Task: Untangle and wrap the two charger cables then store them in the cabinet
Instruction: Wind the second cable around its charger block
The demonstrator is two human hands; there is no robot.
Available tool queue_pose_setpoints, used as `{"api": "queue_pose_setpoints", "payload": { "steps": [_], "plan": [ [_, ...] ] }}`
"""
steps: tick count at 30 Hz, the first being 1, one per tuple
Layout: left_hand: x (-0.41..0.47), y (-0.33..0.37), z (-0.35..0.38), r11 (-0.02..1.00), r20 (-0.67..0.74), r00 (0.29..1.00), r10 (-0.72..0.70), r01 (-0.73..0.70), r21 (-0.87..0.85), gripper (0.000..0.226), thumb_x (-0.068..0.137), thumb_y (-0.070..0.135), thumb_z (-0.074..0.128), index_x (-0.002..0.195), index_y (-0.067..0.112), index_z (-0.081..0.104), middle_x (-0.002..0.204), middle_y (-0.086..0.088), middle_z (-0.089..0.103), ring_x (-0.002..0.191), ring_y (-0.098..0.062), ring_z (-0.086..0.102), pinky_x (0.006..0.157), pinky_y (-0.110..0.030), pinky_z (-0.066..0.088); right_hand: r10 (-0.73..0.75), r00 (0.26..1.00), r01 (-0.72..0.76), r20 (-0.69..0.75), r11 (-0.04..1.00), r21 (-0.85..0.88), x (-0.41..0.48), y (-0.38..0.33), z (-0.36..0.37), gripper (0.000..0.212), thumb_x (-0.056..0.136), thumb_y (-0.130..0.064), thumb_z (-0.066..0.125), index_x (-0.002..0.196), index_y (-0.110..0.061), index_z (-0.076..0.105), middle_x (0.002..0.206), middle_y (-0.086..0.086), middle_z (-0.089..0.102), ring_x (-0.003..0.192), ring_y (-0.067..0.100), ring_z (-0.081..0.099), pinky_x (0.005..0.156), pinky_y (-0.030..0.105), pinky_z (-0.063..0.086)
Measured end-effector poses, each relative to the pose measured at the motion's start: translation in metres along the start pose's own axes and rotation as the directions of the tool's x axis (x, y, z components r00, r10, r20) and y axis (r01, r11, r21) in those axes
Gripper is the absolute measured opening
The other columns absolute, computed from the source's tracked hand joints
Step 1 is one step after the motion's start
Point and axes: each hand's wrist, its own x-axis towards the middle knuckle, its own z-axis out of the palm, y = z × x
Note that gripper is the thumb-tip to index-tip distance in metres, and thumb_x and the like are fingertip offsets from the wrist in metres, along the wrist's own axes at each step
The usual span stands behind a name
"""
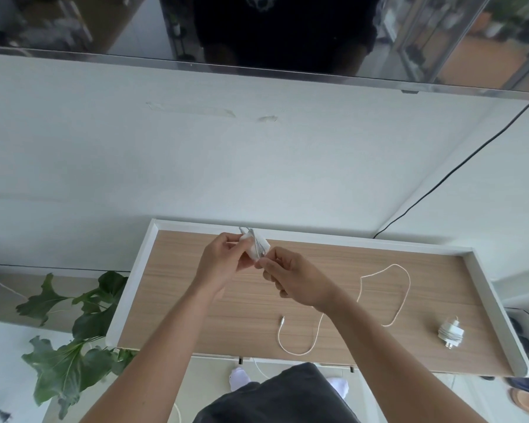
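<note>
Your L hand (223, 261) grips the white charger brick (255, 248) above the back edge of the cabinet top (196, 315), fingers curled round it. Your R hand (293, 282) pinches the cable (298, 353) just beside the brick, thumb & forefinger closed on it, it seems, though that contact is small in view. The rest of the cable lies loose on the wood, plug end (281, 319) toward the front edge. The 2nd charger (451, 332) — already wrapped — sits well apart at the right end.
</note>
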Motion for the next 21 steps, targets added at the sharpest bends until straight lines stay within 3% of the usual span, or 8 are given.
{"api": "queue_pose_setpoints", "payload": {
  "steps": [4,8,11,14,18,21],
  "plan": [
    [-0.002,0.011,-0.001,0.994,0.067,0.997,-0.045,0.051,-0.094,0.034,0.1,0.026,0.079,0.117,-0.002,0.072,0.104,-0.022,0.083,0.09,-0.026,0.08,0.087,-0.035,0.066,0.033,0.999,-0.036,0.029,0.995,0.094,0.0,0.012,-0.004,0.035,0.11,-0.046,0.062,0.107,-0.013,0.075,0.077,-0.004,0.053,0.06,0.011,0.039,0.058,0.026,0.037],
    [-0.003,0.014,-0.006,0.989,0.205,0.973,-0.104,0.123,-0.083,0.027,0.104,0.03,0.073,0.113,0.005,0.078,0.097,-0.013,0.08,0.088,-0.022,0.074,0.082,-0.03,0.057,0.036,0.999,-0.036,-0.005,0.999,-0.019,0.007,0.023,-0.014,0.043,0.098,-0.064,0.071,0.09,-0.022,0.08,0.073,-0.001,0.048,0.065,0.024,0.038,0.064,0.039,0.034],
    [-0.006,0.011,-0.008,0.991,0.309,0.943,-0.121,0.13,-0.01,0.034,0.107,0.028,0.069,0.119,-0.001,0.08,0.099,-0.01,0.078,0.087,-0.018,0.072,0.08,-0.028,0.058,0.027,1.0,-0.025,0.012,0.986,-0.166,0.012,0.029,-0.027,0.039,0.094,-0.069,0.072,0.094,-0.031,0.081,0.074,0.002,0.049,0.07,0.023,0.042,0.067,0.04,0.041],
    [-0.009,0.008,-0.014,0.993,0.372,0.92,-0.121,0.109,0.056,0.033,0.109,0.025,0.066,0.122,-0.001,0.08,0.104,-0.014,0.077,0.092,-0.017,0.07,0.081,-0.027,0.061,0.033,0.999,-0.023,0.036,0.966,-0.257,0.019,0.026,-0.042,0.018,0.098,-0.056,0.074,0.102,-0.04,0.082,0.08,0.007,0.064,0.072,0.015,0.052,0.073,0.04,0.052],
    [-0.014,0.011,-0.027,0.946,0.488,0.861,-0.141,-0.027,0.322,0.026,0.107,0.033,0.068,0.127,0.026,0.083,0.119,-0.01,0.083,0.095,-0.015,0.072,0.093,-0.031,0.06,0.009,1.0,-0.012,-0.011,0.949,-0.316,0.023,0.012,-0.055,0.009,0.1,-0.051,0.075,0.105,-0.048,0.083,0.097,0.0,0.081,0.072,0.01,0.058,0.074,0.035,0.054],
    [-0.017,0.014,-0.026,0.884,0.481,0.865,-0.145,-0.105,0.455,0.024,0.105,0.037,0.071,0.125,0.038,0.083,0.122,-0.003,0.083,0.095,-0.01,0.075,0.095,-0.025,0.061,0.02,0.999,-0.027,-0.026,0.947,-0.319,0.023,0.0,-0.053,0.015,0.104,-0.047,0.07,0.108,-0.044,0.084,0.091,-0.008,0.081,0.066,0.015,0.053,0.068,0.031,0.049]
  ]
}}
